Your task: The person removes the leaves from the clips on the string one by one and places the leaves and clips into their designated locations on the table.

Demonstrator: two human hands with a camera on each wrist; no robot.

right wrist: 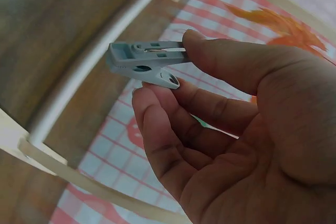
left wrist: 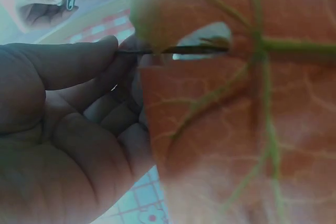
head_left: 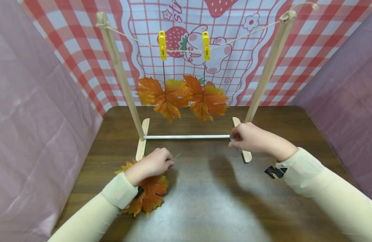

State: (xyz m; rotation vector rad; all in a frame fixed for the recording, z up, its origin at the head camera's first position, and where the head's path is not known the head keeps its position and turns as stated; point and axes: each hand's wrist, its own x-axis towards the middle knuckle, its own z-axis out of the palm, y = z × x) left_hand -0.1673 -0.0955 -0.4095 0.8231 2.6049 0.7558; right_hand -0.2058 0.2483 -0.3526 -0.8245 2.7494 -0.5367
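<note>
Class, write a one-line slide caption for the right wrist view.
The right hand pinches a pale peg between thumb and fingers, with a white bar and orange leaf beyond.

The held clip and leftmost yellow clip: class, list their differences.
The held clip looks greyish; the leftmost clip, yellow. The right hand pinches the held clip; the leftmost clip sits on the string. A leaf hangs from the leftmost clip, none from the held clip. Both are clothes pegs.
</note>
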